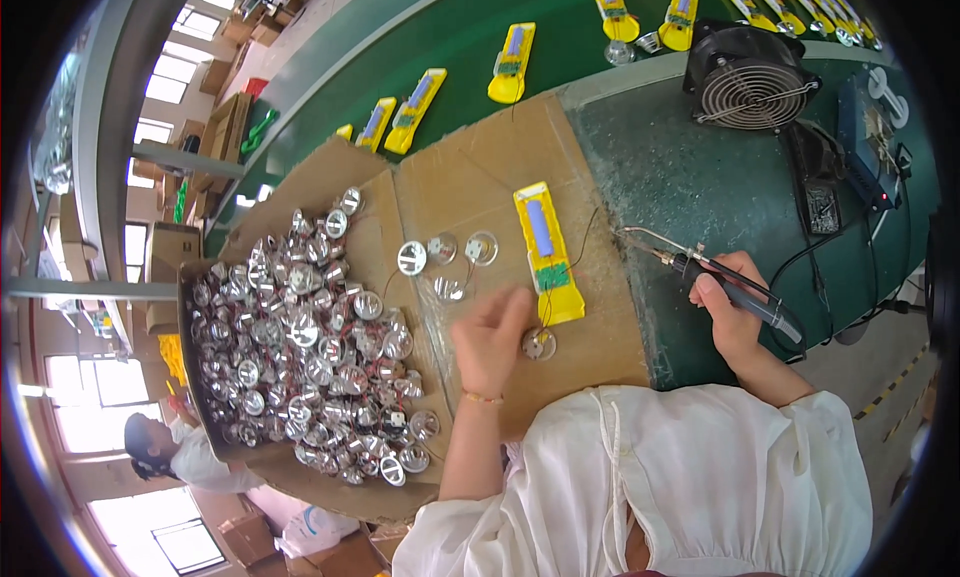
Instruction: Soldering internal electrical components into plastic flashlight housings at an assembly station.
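The left hand [490, 335] is holding its fingers curled in toward the thumb, just beside the lower end of a yellow casing [548, 260]; blur is hiding the fingertips, so I cannot tell whether they are pinching a wire or nothing at all. The right hand [728, 312] is closing around the dark handle of a soldering iron [742, 295], fingers wrapped, with a thin metal tube [668, 235] running alongside and the tip pointing left toward the casing, apart from it. To the left, an open cardboard box [330, 492] is holding a heaped pile of silver reflector cups [300, 327], red wires showing among them. The casing is lying open on a cardboard sheet [605, 349], between the two hands and closer to the left one, carrying a blue cylindrical cell [540, 227] and a green circuit board [552, 277]. A clear-rimmed reflector cup [539, 344] is sitting just below its lower end, beside the left hand. More loose cups [450, 289] are lying between the box and the casing. Beyond, further yellow casings [512, 65] are resting along a green surface [450, 27], while a black fan [750, 82] is standing beyond the right hand.
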Demonstrator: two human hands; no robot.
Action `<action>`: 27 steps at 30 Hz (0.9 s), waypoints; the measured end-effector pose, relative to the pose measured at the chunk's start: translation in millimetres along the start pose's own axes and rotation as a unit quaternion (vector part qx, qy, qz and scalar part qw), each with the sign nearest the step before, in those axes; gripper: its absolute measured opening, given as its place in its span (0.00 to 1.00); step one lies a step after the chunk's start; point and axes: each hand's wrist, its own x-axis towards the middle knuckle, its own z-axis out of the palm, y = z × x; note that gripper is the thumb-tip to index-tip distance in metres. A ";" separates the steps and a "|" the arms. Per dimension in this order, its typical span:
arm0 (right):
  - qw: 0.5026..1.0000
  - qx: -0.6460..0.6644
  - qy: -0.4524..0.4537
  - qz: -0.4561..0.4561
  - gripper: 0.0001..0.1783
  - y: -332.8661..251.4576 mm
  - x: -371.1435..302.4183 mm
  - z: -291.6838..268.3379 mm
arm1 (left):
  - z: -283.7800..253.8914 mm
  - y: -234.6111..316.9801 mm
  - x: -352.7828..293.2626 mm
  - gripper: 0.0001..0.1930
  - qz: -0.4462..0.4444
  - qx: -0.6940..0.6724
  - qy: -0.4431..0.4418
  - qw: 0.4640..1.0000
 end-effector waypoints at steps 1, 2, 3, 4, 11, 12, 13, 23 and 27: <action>1.000 0.001 0.010 0.010 0.08 0.8 2.2 -3.3 | -1.5 -2.8 1.9 0.09 0.003 0.127 -0.062 0.990; 1.000 0.002 0.017 0.005 0.08 1.7 4.3 -4.7 | 1.4 -1.2 11.2 0.10 0.025 0.221 -0.096 0.970; 0.999 -0.003 0.026 0.019 0.07 2.7 6.8 -6.6 | 6.4 2.6 20.6 0.10 0.047 0.310 -0.125 0.941; 0.999 -0.008 0.035 0.032 0.07 4.1 9.0 -9.2 | 15.6 12.4 35.6 0.10 0.075 0.291 -0.128 0.945; 0.995 0.016 0.038 0.087 0.07 11.1 11.0 -1.8 | 109.4 88.2 217.7 0.16 0.253 0.286 0.045 0.923; 0.995 0.014 0.036 0.094 0.07 12.3 11.7 -2.0 | 113.9 90.6 229.1 0.20 0.275 0.303 0.082 0.909; 0.994 0.014 0.037 0.102 0.07 12.0 11.2 -1.1 | 116.5 92.9 238.6 0.24 0.298 0.319 0.116 0.892; 0.989 0.034 0.052 0.134 0.06 8.4 19.6 -0.7 | 52.1 49.4 135.8 0.22 0.319 0.421 -0.103 0.843; 0.992 0.036 0.047 0.109 0.07 3.6 26.3 -0.9 | 27.2 41.5 29.2 0.27 0.272 0.385 -0.092 0.877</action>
